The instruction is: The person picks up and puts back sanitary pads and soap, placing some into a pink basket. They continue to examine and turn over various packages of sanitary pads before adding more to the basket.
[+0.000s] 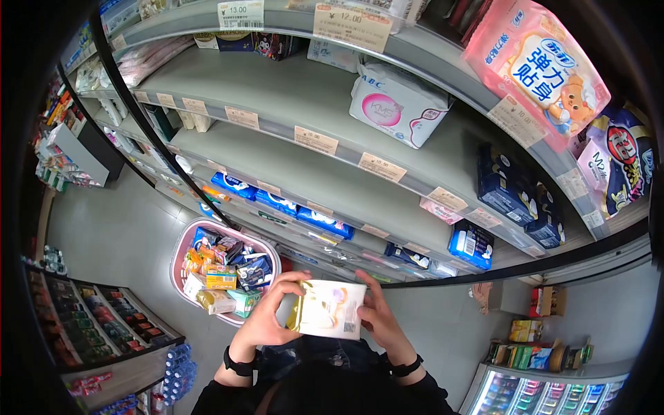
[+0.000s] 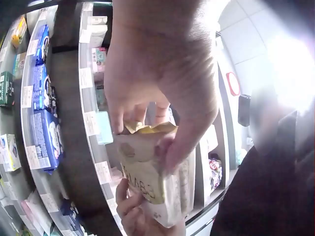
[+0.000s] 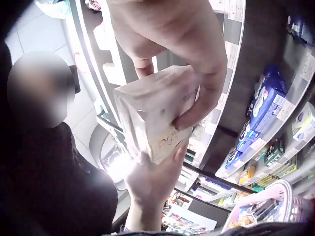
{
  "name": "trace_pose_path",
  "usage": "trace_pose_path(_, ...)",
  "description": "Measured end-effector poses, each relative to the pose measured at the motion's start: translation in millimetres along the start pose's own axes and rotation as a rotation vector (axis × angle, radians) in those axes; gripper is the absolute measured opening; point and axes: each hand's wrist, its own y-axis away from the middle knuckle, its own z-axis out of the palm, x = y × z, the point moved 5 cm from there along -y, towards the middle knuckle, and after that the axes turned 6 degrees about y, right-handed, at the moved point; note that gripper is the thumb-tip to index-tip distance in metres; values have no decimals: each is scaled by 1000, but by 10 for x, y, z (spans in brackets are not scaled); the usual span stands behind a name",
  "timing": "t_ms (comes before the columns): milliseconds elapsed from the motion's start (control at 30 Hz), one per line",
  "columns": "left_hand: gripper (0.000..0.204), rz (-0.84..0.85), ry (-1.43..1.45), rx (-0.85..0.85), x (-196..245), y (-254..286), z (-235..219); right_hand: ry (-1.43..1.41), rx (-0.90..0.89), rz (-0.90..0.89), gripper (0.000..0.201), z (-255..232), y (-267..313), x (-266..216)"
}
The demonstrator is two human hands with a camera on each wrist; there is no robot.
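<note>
From the head view, both hands hold one pack [image 1: 326,309] in front of the chest, near the bottom middle of the frame. The left hand [image 1: 266,317] curls round the pack's left end, thumb on top and fingers under it; the right hand [image 1: 377,319] grips the right end the same way. Held at both ends like this, the broad face is turned up toward the eyes, which looks like a way to read it. The pack is a soft, flat, whitish pouch with a gold strip along its left edge, pale print and a small dark code near one corner. Just beyond the left hand a pink basket [image 1: 181,250] stands on the floor, filled with small boxes and packets. Past it, grey shelves [image 1: 290,97] curve away with price tags on their edges, blue packs [image 1: 277,202] low down and a white pack [image 1: 395,104] higher up.

In the left wrist view, the left hand [image 2: 157,83] pinches the pouch's [image 2: 157,184] crimped gold end between fingers and thumb. The fingertips [image 2: 129,201] of the right hand show beneath. Blue packs [image 2: 42,123] sit on the shelves to the left.

In the right wrist view, the right hand [image 3: 172,44] clasps the pack [image 3: 155,115] from above, thumb pressed on its printed face, while the left hand [image 3: 152,179] cups it from below. The basket's [image 3: 275,206] rim shows at the lower right.
</note>
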Motion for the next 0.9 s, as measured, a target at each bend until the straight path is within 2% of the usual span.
trace_pose_path(33, 62, -20, 104, -49, 5, -1, 49, -89, 5, 71, 70, -19, 23, 8)
trace_pose_path(67, 61, -57, 104, -74, 42, -6, 69, -128, -6, 39, 59, -28, 40, -4)
trace_pose_path(100, 61, -53, 99, -72, 56, -13, 85, -127, -11, 34, 59, -51, 53, 4)
trace_pose_path(167, 54, -186, 212, -59, 14, 2, 140, -160, -63, 152, 45, -117, 90, 120)
trace_pose_path(200, 54, -183, 207, -55, 2, 13, 164, 0, -153, 158, 34, -147, 92, 166)
trace_pose_path(233, 39, -292, 249, -27, -99, 41, 187, 1, -161, 155, 34, -170, 107, 202)
trace_pose_path(267, 27, -402, 291, 3, -210, 79, 214, 122, -169, 133, 34, -179, 112, 221)
trace_pose_path(300, 22, -510, 333, 36, -305, 125, 247, 243, -177, 110, 34, -173, 116, 210)
trace_pose_path(333, 28, -576, 193, 59, -357, 162, 266, 98, -172, 152, 35, -150, 152, 179)
trace_pose_path(500, 43, -663, 68, 166, -321, 275, 420, 229, -324, 85, 42, -165, 171, 327)
trace_pose_path(600, 49, -643, -29, 204, -430, 460, 452, 209, -393, 153, 46, -127, 210, 421)
trace_pose_path(633, 49, -642, -33, 218, -449, 524, 441, 127, -354, 229, 46, -135, 220, 453)
trace_pose_path(700, 43, -699, 191, 225, -480, 617, 454, -36, -272, 379, 48, -151, 250, 526)
trace_pose_path(733, 43, -694, 186, 232, -447, 614, 455, -33, -281, 376, 48, -149, 257, 555)
trace_pose_path(800, 33, -664, 408, 216, -336, 589, 513, -134, -224, 346, 46, -154, 253, 593)
trace_pose_path(900, 30, -631, 390, 210, -412, 672, 471, -118, -238, 364, 41, -80, 281, 534)
